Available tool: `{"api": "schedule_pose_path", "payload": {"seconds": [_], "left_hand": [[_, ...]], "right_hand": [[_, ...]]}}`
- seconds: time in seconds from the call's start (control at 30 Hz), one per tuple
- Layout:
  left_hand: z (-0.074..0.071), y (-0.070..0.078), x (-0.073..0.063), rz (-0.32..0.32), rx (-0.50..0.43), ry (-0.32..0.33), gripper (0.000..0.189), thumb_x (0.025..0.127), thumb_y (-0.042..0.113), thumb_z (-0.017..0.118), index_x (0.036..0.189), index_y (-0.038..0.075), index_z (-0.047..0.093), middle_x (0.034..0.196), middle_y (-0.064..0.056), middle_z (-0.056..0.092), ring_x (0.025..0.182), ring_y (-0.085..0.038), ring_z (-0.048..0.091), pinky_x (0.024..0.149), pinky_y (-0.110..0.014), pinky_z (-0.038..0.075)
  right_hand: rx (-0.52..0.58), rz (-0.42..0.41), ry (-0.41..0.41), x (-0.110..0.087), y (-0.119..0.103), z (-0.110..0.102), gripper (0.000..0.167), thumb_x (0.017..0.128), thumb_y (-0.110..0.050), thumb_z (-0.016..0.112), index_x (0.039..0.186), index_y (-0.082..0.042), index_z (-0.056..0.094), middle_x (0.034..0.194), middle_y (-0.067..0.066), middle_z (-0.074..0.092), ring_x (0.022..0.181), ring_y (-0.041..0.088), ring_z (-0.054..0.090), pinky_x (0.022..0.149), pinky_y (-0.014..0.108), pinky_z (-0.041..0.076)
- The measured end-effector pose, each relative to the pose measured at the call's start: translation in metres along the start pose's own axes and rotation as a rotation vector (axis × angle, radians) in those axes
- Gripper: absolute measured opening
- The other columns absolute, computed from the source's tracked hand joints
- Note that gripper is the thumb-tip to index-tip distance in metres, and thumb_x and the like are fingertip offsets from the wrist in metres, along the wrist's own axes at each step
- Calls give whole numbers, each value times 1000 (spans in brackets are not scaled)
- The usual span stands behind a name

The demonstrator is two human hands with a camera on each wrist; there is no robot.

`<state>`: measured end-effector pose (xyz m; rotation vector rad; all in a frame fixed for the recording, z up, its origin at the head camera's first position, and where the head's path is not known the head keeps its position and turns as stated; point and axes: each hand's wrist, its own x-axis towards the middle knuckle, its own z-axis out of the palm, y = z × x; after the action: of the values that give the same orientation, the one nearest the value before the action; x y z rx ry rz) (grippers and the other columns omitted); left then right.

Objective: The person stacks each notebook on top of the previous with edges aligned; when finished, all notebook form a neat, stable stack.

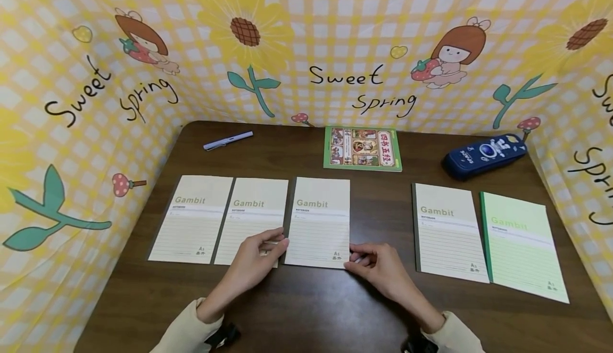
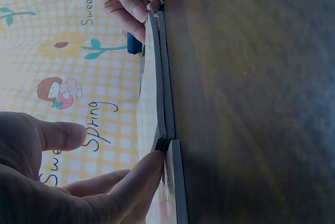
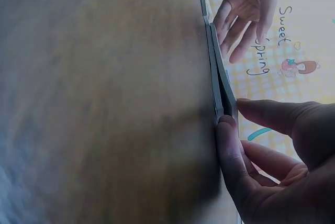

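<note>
A cream Gambit notebook lies mid-table, its upper surface facing up. The left wrist view shows two dark-edged layers stacked there, an upper notebook over a lower one, with a thin gap between them. My right hand pinches the near right corner, thumb on top and index finger at the edge. Along the spine side, my left hand touches the edge with extended fingers, its thumb held apart. That hand partly covers the neighbouring cream notebook.
Another cream notebook lies at far left. To the right are a cream notebook and a green one. Behind stand a pen, a green picture-covered book and a blue pencil case, before a checked cloth.
</note>
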<state>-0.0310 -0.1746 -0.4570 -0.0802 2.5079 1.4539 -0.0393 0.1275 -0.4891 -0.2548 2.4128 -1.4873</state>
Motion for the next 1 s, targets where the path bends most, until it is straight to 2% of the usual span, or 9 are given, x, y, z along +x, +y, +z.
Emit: {"api": "schedule_pose_path", "payload": {"seconds": [0.27, 0.33, 0.43, 0.53, 0.67, 0.77, 0.87, 1.0], "left_hand": [[3, 1, 1, 14, -21, -17, 50, 102, 31, 69, 143, 3, 62, 134, -14, 72, 114, -27, 74, 79, -25, 60], [3, 1, 2, 19, -19, -26, 51, 103, 32, 68, 144, 3, 61, 137, -14, 70, 115, -26, 74, 82, -25, 60], [0, 0, 2, 27, -11, -47, 52, 104, 34, 66, 145, 4, 60, 137, -14, 70, 117, -26, 73, 91, -33, 61], [-4, -1, 0, 25, -15, -63, 51, 104, 36, 65, 146, 7, 60, 135, -12, 71, 118, -24, 73, 100, -40, 59], [-13, -2, -2, 40, -17, -34, 46, 103, 36, 67, 141, 9, 64, 128, -9, 75, 113, -22, 75, 99, -37, 60], [-20, -5, -4, 77, 4, 16, 40, 103, 33, 68, 134, 8, 69, 125, -10, 75, 110, -22, 75, 95, -33, 61], [-26, -9, -8, 102, 42, 77, 34, 103, 29, 68, 128, 6, 71, 124, -11, 74, 107, -22, 75, 91, -32, 62], [-33, -17, -13, 141, 159, 174, 29, 102, 25, 70, 122, 4, 73, 119, -11, 75, 103, -23, 75, 90, -38, 63]], "right_hand": [[-43, 21, 29, 1, 2, -4, 37, 88, -21, 85, 119, -2, 78, 91, 3, 79, 70, 3, 70, 63, 18, 54], [-63, 33, 39, 2, 0, -6, 35, 90, -24, 83, 119, -5, 78, 91, 1, 79, 68, 2, 67, 61, 18, 52], [-87, 31, 54, 5, -2, -8, 36, 92, -25, 81, 123, -7, 76, 91, 1, 78, 66, 2, 66, 59, 19, 52], [-117, -27, 79, 9, -8, -11, 37, 93, -21, 81, 126, -6, 73, 89, 1, 76, 67, 2, 66, 61, 20, 55], [-157, -152, 89, 14, -22, -10, 33, 93, -16, 79, 123, -5, 72, 87, -2, 73, 68, 1, 66, 64, 21, 57], [-176, -249, 36, 19, -34, -5, 28, 94, -13, 78, 119, -4, 73, 88, -1, 73, 70, 1, 66, 65, 21, 58], [-194, -331, -56, 24, -44, 4, 24, 94, -11, 77, 116, -2, 74, 91, 1, 75, 73, 2, 68, 68, 22, 60], [-229, -407, -189, 32, -56, 21, 21, 97, -12, 74, 116, -3, 73, 98, 3, 75, 81, 5, 71, 73, 21, 61]]}}
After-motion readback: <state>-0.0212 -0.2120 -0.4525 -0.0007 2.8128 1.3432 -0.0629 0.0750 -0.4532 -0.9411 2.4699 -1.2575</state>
